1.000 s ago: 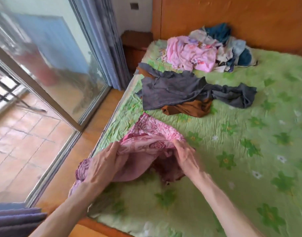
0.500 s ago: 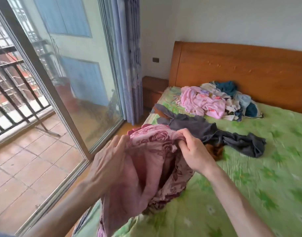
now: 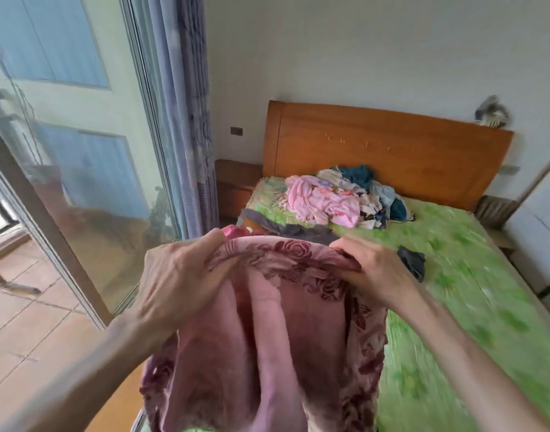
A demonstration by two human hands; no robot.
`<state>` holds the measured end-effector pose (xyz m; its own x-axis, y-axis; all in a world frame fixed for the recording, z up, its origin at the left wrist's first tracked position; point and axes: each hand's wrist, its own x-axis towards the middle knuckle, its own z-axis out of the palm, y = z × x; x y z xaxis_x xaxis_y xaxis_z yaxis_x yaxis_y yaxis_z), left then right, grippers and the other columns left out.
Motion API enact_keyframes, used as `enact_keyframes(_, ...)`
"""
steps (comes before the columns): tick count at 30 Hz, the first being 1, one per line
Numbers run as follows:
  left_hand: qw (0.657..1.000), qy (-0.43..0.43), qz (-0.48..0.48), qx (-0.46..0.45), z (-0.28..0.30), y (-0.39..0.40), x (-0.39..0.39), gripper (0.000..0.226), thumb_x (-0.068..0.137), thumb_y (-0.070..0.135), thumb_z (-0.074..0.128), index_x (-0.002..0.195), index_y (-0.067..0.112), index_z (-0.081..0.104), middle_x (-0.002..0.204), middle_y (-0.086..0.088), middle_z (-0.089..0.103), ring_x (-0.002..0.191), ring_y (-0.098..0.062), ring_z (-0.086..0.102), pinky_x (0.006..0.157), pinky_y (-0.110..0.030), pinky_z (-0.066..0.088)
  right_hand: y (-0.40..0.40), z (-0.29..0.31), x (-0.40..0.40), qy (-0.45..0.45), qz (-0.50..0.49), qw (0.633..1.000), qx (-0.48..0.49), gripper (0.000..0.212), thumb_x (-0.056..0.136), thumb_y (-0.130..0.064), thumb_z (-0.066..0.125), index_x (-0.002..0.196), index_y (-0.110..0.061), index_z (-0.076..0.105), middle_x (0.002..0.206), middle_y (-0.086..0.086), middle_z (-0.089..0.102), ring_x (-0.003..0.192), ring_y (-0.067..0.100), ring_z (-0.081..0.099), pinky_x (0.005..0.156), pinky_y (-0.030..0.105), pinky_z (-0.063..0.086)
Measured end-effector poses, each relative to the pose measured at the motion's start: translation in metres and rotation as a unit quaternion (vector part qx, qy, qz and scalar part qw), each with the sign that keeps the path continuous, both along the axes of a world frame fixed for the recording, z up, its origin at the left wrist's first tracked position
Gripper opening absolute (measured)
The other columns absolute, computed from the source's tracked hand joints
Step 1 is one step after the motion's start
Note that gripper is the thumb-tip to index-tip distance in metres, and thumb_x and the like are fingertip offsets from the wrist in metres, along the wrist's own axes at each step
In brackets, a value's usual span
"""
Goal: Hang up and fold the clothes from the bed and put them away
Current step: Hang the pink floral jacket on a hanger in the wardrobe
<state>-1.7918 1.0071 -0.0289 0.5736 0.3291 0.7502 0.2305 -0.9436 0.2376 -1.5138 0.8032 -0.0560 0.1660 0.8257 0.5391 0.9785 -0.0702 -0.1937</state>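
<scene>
Daylight comes through a sliding glass door (image 3: 80, 169) far off to the left of both hands, with a tiled balcony floor (image 3: 24, 310) beyond its frame and a blue-grey curtain (image 3: 186, 120) hanging at its inner edge. Just right of that, the left hand (image 3: 180, 275) is raised in front of the camera, fingers curled over the top edge of a pink garment (image 3: 267, 344) with a dark red rose pattern, gripping the cloth. The garment hangs down from the 2 hands in soft folds, held up over the near corner of the bed (image 3: 473, 294), its plain pink inner side facing the camera. The right hand (image 3: 370, 269) pinches the same top edge at the garment's right end, fingers bunched into the fabric. Beyond the hands, a dark grey garment (image 3: 301, 232) lies on the green flowered cover, partly hidden behind the raised cloth, and another dark piece (image 3: 412, 263) shows just right of the right hand. Farther back, against the wooden headboard (image 3: 392, 151), sits a heap of clothes (image 3: 339, 198) in pink, white and teal. A wooden nightstand (image 3: 236, 185) stands left of the headboard.
</scene>
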Motion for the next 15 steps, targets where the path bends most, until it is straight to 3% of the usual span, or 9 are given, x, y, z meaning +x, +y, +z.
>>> enact_keyframes(2,0.999,-0.031,-0.012,0.004,0.003,-0.005,0.01,0.026,0.095,0.058,0.057,0.099,0.033,0.061,0.053,0.016,0.04,0.044,-0.013,0.045,0.041,-0.029,0.043,-0.004,-0.024,-0.011,0.045,-0.048,0.998,0.022,0.035,0.099,-0.052,0.056,0.115,-0.023,0.068,0.104,-0.014,0.065,0.095,0.008,0.065,0.067,0.026,0.05)
enact_keyframes(4,0.998,-0.06,-0.02,-0.009,0.008,-0.006,0.017,0.023,0.095,0.054,0.061,0.095,0.031,0.059,0.054,0.014,0.035,0.046,-0.011,0.041,0.041,-0.031,0.043,-0.007,-0.054,-0.032,0.163,-0.074,0.983,0.051,0.033,0.1,-0.054,0.054,0.119,-0.03,0.066,0.107,-0.019,0.066,0.096,0.0,0.064,0.074,0.018,0.047)
enact_keyframes(7,0.996,-0.077,-0.038,-0.011,0.011,-0.002,0.024,0.021,0.096,0.05,0.068,0.095,0.032,0.058,0.054,0.013,0.04,0.045,-0.012,0.045,0.04,-0.033,0.044,-0.006,-0.101,-0.061,0.309,-0.077,0.942,0.103,0.026,0.1,-0.052,0.061,0.121,-0.038,0.064,0.111,-0.019,0.071,0.096,0.0,0.067,0.078,0.022,0.052)
enact_keyframes(9,0.996,-0.069,-0.053,0.002,0.013,0.001,0.026,0.026,0.098,0.051,0.069,0.089,0.028,0.059,0.054,0.01,0.045,0.045,-0.014,0.049,0.039,-0.036,0.044,0.0,-0.124,-0.073,0.341,-0.074,0.932,0.1,0.03,0.094,-0.037,0.072,0.123,-0.034,0.064,0.106,-0.014,0.072,0.093,0.003,0.068,0.079,0.027,0.055)
enact_keyframes(12,0.997,-0.057,-0.059,0.014,0.015,0.01,0.026,0.037,0.098,0.053,0.069,0.079,0.022,0.062,0.053,0.01,0.047,0.045,-0.014,0.048,0.037,-0.035,0.043,0.011,-0.132,-0.074,0.371,-0.089,0.922,0.072,0.024,0.093,-0.012,0.07,0.11,-0.027,0.063,0.087,-0.006,0.068,0.077,0.011,0.063,0.071,0.038,0.055)
enact_keyframes(15,0.998,-0.025,-0.063,0.016,0.014,0.029,0.017,0.041,0.098,0.062,0.061,0.082,0.024,0.062,0.054,0.012,0.051,0.046,-0.012,0.052,0.04,-0.035,0.047,0.003,-0.112,-0.057,0.36,-0.106,0.922,0.092,0.019,0.096,-0.004,0.064,0.102,-0.022,0.062,0.086,-0.004,0.065,0.077,0.012,0.061,0.069,0.03,0.048)
